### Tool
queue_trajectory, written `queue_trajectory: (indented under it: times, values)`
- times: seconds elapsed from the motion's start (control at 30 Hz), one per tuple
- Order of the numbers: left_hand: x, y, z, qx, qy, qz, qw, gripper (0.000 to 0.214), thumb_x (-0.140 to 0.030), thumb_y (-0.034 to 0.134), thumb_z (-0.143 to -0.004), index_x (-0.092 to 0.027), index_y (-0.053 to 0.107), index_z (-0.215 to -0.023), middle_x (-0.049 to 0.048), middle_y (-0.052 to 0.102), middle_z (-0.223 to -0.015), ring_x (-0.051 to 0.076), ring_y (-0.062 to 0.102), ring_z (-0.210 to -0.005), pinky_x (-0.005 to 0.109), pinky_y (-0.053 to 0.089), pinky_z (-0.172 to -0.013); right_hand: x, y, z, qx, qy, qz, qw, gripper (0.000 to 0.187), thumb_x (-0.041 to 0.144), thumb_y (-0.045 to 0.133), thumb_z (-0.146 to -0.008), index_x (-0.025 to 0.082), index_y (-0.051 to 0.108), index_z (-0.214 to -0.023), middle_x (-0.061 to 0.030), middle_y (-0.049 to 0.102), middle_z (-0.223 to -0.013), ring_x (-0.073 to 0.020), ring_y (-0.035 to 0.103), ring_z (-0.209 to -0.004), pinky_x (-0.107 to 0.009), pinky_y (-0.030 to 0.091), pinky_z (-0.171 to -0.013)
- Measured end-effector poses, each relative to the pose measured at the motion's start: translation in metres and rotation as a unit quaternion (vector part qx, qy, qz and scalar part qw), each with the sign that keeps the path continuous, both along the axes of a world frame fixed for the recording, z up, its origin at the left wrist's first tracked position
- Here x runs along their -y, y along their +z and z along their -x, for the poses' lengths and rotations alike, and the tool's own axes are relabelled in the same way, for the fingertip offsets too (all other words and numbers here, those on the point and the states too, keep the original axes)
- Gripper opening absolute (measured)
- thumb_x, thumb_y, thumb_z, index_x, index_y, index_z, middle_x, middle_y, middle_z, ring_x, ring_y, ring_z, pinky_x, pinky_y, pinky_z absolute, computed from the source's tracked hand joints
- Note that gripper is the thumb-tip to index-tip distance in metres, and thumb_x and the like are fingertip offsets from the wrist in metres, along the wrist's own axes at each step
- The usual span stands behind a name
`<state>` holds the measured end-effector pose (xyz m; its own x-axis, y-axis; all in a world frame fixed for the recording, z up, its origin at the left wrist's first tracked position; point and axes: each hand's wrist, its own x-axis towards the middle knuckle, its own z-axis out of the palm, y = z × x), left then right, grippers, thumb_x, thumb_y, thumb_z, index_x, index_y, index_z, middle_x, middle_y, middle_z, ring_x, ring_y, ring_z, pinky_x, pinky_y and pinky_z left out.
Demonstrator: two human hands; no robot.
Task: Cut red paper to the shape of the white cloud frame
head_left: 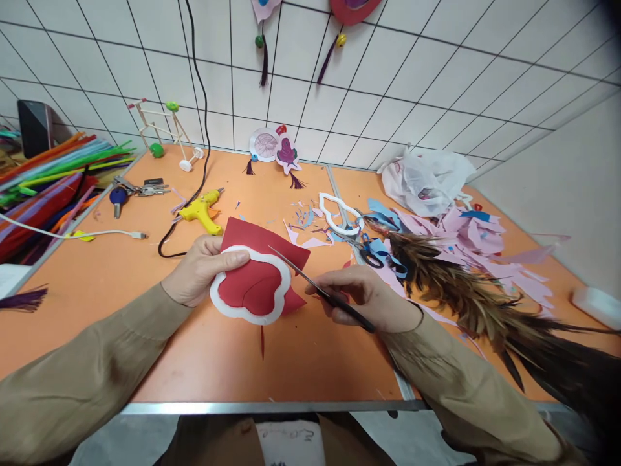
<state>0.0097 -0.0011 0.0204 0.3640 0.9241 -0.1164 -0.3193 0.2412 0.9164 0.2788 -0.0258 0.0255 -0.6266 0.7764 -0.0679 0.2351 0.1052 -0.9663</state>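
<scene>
My left hand [206,265] pinches a sheet of red paper [250,234] together with a white wavy-edged frame [218,301] lying on it. The thumb presses the frame's upper left edge. Inside the frame the red paper shows a thin curved line. My right hand [359,298] grips a pair of scissors [339,302] with dark handles. Their blades point up and left, over the right part of the red paper by the frame's edge; whether they touch the paper I cannot tell. A cut flap of red hangs at the lower right.
A yellow glue gun [202,210], keys [140,188] and a white cable [111,233] lie at left. Right of centre are another white frame [334,223], a second pair of scissors [366,249], pink paper scraps [466,236], brown feathers [451,285] and a plastic bag [424,178].
</scene>
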Motion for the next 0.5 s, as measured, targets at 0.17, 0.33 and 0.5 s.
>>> queue_trajectory:
  times: [0.17, 0.33, 0.5]
  values:
    - [0.0004, -0.002, 0.0009, -0.003, -0.006, 0.01, 1.0, 0.021, -0.033, 0.085, -0.061, -0.015, 0.079, -0.067, 0.0082, 0.075, -0.065, 0.017, 0.067, -0.054, 0.022, 0.055, -0.052, -0.0008, 0.0003, -0.0006, 0.014, -0.002, -0.007, 1.0, 0.029, 0.023, 0.07, -0.069, 0.012, 0.07, -0.095, 0.0017, 0.051, -0.062, -0.0073, 0.04, -0.053, -0.021, 0.032, -0.047]
    - [0.0008, -0.0014, 0.0, 0.001, -0.007, 0.013, 1.0, 0.021, -0.033, 0.086, -0.06, -0.015, 0.079, -0.067, 0.0087, 0.075, -0.065, 0.017, 0.068, -0.053, 0.021, 0.055, -0.051, 0.0001, -0.0004, -0.001, 0.01, -0.01, -0.021, 1.0, 0.03, 0.021, 0.072, -0.068, 0.011, 0.071, -0.096, 0.0027, 0.048, -0.062, -0.0059, 0.035, -0.052, -0.02, 0.031, -0.046]
    - [-0.0003, -0.0017, 0.001, -0.009, -0.01, 0.004, 1.0, 0.019, -0.033, 0.085, -0.061, -0.015, 0.079, -0.064, 0.0084, 0.074, -0.062, 0.018, 0.067, -0.051, 0.023, 0.055, -0.05, -0.0004, -0.0005, -0.004, 0.034, 0.002, -0.064, 0.997, 0.027, 0.024, 0.073, -0.07, 0.012, 0.073, -0.095, 0.0016, 0.049, -0.06, -0.0074, 0.038, -0.053, -0.02, 0.032, -0.045]
